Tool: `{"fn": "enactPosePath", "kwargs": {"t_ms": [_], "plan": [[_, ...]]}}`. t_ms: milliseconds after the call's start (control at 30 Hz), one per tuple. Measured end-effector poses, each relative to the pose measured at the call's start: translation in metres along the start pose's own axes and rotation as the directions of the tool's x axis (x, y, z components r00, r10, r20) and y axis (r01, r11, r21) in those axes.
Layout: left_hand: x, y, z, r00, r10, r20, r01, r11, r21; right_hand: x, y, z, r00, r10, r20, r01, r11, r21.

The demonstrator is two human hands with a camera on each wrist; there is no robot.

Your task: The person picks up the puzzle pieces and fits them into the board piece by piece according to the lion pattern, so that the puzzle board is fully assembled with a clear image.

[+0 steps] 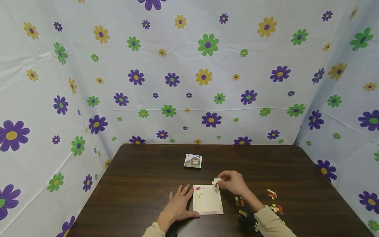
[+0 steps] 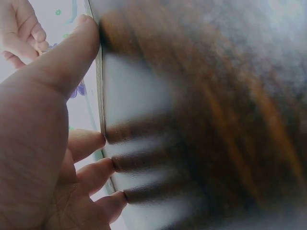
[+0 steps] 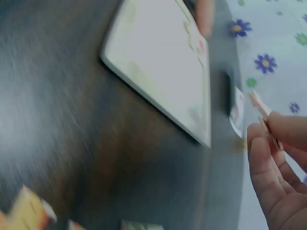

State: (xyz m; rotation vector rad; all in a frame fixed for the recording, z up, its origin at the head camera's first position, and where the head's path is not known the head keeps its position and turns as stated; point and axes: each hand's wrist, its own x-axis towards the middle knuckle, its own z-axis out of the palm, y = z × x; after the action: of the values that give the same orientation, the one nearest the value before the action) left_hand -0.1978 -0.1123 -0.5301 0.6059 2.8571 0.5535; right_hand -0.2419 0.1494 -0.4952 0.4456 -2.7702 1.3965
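A square, light wooden puzzle tray lies on the dark table, with one puzzle piece with a pink print in its upper left corner. Along the tray's left edge, my left hand rests with fingers spread and thumb near the lower corner. My right hand pinches another puzzle piece between thumb and fingertips, just over the tray's upper right corner. In the right wrist view that piece is seen nearly edge-on, raised above the table. The left wrist view shows my left fingertips touching the tabletop.
Several loose puzzle pieces lie to the right, some partly hidden by my right forearm. Behind the tray lies a small picture card with a lion on it. A flower-printed curtain hangs behind the table.
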Motion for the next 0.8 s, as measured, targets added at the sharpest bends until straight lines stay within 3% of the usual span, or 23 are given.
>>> {"fn": "enactPosePath", "kwargs": {"t_ms": [167,333,500,800], "plan": [[0.0,-0.001,0.0,1.0,-0.004,0.001,0.004,1.0,-0.009,0.002,-0.002,0.024,1.0,0.014,0.002,-0.014,1.0,-0.026],[0.001,-0.001,0.0,1.0,-0.004,0.005,0.004,1.0,-0.01,0.003,0.0,0.042,1.0,0.03,0.0,-0.03,0.999,0.015],[0.001,0.001,0.0,1.0,0.002,0.013,-0.002,1.0,-0.004,0.004,0.0,0.05,0.999,0.037,-0.012,-0.036,0.999,0.041],[0.002,0.001,-0.001,1.0,-0.004,0.003,0.004,1.0,0.031,0.006,-0.002,0.062,0.999,0.017,-0.046,-0.019,1.0,-0.023]]}}
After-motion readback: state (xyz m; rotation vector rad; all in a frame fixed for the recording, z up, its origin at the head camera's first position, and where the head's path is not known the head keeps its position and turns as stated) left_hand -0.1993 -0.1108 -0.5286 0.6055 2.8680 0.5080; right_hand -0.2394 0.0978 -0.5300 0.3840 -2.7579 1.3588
